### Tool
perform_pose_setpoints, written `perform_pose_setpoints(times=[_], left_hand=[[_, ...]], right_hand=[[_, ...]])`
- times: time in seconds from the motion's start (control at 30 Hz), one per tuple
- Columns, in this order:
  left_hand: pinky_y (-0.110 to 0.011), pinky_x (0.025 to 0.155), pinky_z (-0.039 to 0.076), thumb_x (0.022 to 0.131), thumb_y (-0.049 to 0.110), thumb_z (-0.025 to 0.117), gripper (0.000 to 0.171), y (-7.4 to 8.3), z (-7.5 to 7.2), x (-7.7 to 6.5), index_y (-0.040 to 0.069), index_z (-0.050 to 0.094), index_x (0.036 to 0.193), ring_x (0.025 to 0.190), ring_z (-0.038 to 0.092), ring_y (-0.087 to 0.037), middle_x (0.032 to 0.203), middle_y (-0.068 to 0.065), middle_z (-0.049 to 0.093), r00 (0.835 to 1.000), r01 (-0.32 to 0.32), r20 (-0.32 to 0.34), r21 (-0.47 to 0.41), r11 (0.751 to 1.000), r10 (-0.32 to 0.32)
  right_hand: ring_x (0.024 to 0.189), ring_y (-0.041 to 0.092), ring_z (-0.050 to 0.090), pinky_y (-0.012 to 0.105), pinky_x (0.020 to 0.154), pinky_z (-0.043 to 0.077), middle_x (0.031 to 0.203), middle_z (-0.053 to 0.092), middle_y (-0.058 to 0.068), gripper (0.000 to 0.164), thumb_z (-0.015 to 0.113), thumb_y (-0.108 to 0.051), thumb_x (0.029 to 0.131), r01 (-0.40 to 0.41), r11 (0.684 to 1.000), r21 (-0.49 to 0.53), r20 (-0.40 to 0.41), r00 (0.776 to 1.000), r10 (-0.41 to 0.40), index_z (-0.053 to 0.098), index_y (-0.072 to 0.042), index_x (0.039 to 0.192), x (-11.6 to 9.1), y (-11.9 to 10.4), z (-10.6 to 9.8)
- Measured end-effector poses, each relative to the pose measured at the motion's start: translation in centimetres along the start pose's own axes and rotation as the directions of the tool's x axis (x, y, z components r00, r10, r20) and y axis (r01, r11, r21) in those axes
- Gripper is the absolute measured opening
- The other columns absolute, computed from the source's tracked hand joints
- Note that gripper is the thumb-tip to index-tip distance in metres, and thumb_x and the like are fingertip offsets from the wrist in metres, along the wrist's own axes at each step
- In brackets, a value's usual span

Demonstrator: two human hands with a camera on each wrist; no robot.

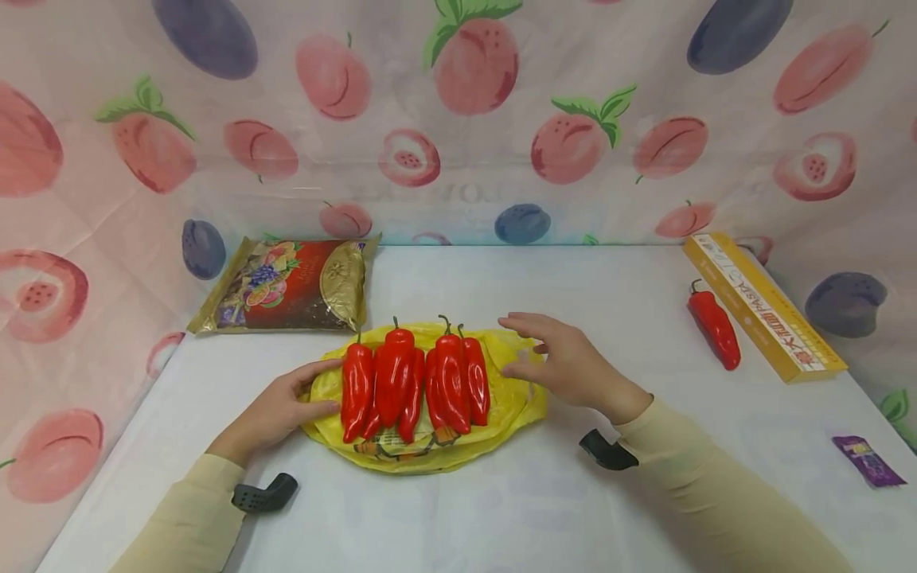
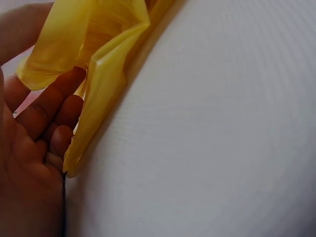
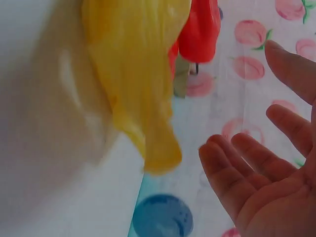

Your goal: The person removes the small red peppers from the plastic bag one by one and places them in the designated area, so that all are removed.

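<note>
Several glossy red peppers (image 1: 395, 378) lie side by side on a yellow plastic bag (image 1: 516, 406), in the middle of the table in the head view. My left hand (image 1: 275, 414) is at the bag's left edge, thumb and fingers apart. In the left wrist view, its loosely bent fingers (image 2: 42, 111) touch a fold of the yellow bag (image 2: 106, 74). On the right side, my right hand (image 1: 566, 362) hovers by the bag with its fingers spread and nothing in them. The right wrist view shows that hand (image 3: 276, 182) apart from the bag (image 3: 138, 74).
A gold and brown food packet (image 1: 286, 285) lies behind the bag to the left. To the far right are a single red pepper (image 1: 714, 328), a long yellow pasta box (image 1: 766, 306) and a small purple packet (image 1: 868, 461). A fruit-patterned cloth (image 1: 444, 215) hangs behind the table.
</note>
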State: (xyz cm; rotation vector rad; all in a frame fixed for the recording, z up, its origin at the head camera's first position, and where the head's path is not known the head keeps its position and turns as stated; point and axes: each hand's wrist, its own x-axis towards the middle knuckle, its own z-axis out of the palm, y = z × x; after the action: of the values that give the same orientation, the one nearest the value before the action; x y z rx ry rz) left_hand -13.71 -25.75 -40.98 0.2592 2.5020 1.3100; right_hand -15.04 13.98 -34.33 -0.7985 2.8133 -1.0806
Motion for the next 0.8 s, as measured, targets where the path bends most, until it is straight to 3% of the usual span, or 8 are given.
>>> perform_pose_setpoints(times=[0.33,0.57,0.8], left_hand=[[-0.058,0.095,0.026,0.077,0.038,0.068,0.062,0.0,0.0,0.0,0.026,0.043,0.132,0.124,0.028,-0.034,0.138,-0.011,0.034,1.000,0.019,0.002,0.002,1.000,-0.019],[-0.058,0.095,0.026,0.076,0.039,0.067,0.062,-0.3,0.0,0.1,0.025,0.043,0.132,0.123,0.028,-0.033,0.138,-0.011,0.034,1.000,0.019,0.000,0.009,1.000,-0.019],[-0.059,0.096,0.024,0.076,0.042,0.067,0.062,-0.2,0.1,0.1,0.025,0.044,0.131,0.126,0.026,-0.034,0.139,-0.010,0.033,1.000,0.017,-0.008,0.033,0.999,-0.017]], right_hand=[[0.104,0.022,0.052,0.037,0.079,0.049,0.131,0.043,0.002,0.061,0.072,-0.030,0.075,-0.044,0.998,0.051,0.105,0.994,0.038,0.047,-0.020,0.130,1.2,-2.4,2.8],[0.118,0.018,0.037,0.031,0.074,0.050,0.130,0.043,0.000,0.063,0.072,-0.036,0.073,-0.085,0.996,-0.034,0.122,0.989,0.089,0.047,-0.028,0.130,1.9,-3.5,4.3],[0.117,0.019,0.038,0.033,0.074,0.050,0.131,0.042,0.001,0.067,0.072,-0.040,0.072,-0.116,0.990,-0.086,0.147,0.981,0.128,0.044,-0.028,0.131,2.4,-4.0,4.9]])
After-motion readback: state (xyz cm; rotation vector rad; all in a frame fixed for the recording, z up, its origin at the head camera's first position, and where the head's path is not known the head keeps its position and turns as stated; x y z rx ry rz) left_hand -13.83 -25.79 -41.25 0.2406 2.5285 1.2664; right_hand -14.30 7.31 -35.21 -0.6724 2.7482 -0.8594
